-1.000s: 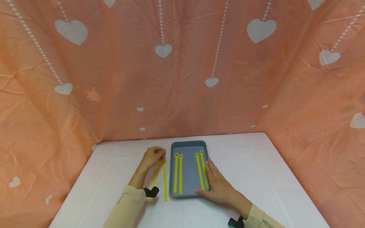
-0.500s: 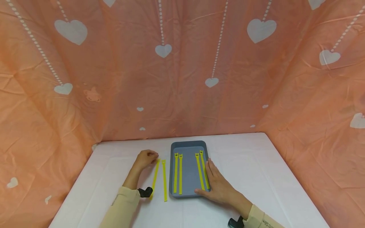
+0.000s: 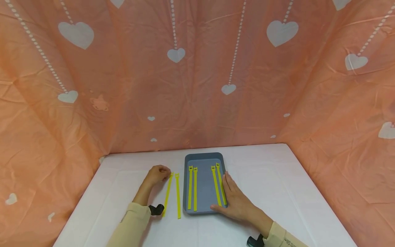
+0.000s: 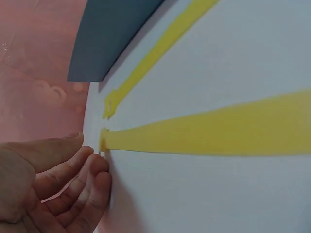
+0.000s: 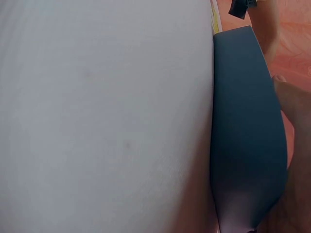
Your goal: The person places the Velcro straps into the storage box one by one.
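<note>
My left hand [image 3: 158, 174] is by the slotted head of a yellow cable strap [image 3: 168, 192] on the table. In the left wrist view, its loosely curled fingertips [image 4: 99, 162] are right at that strap's head, the thumb a little apart. A second yellow strap [image 3: 178, 197] lies between it and the blue-grey tray [image 3: 205, 212]. Inside the tray are two straps on the left [image 3: 195, 190] and two on the right [image 3: 216, 187], heads at the far end. My right hand [image 3: 236, 200] rests against the tray's right side, fingers straight, thumb at the near right corner.
A white cloth covers the table [image 3: 277, 178]. Pink-orange curtains [image 3: 197, 113] with white hearts hang behind it and along both sides. Black wrist cameras are strapped on both wrists, the left one [image 3: 156, 209] overlapping the outer strap's near end.
The left hand has moved left and slightly toward the near side, from above the inner strap's head to the outer strap's head. My right hand and the tray have stayed put.
</note>
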### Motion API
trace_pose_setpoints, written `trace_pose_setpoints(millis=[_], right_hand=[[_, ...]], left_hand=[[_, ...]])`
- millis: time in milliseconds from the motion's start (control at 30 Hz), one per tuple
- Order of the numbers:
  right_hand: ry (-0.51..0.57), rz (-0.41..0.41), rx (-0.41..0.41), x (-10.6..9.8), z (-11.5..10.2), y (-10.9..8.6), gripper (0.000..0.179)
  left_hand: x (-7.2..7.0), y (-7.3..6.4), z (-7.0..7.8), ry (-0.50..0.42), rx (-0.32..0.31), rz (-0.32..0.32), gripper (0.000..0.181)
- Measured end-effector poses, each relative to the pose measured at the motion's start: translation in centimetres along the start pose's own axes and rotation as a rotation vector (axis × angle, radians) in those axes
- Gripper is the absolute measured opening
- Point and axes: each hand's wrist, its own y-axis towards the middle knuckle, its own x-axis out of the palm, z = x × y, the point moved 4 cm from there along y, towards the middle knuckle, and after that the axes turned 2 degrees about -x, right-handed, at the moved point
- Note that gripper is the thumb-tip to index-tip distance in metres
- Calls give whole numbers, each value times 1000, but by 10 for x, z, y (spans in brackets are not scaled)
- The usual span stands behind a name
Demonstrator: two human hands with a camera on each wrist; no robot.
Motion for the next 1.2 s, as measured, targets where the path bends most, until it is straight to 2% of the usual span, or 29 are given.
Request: trace_pose_setpoints(millis=[567,767,867,1200], right_hand=[[3,12,-12,-1,0,0,128],[4,5,-9,-2,-2,1,127],[3,5,-8,-2,-2,1,127],[-13,6,-7,0,-1,0,127]], left_hand=[[2,-10,-1,74,2,36,22],[5,-9,0,90,25,75,24],[7,-8,-1,90,15,90,25],[11,-7,-7,112,6,101,24]])
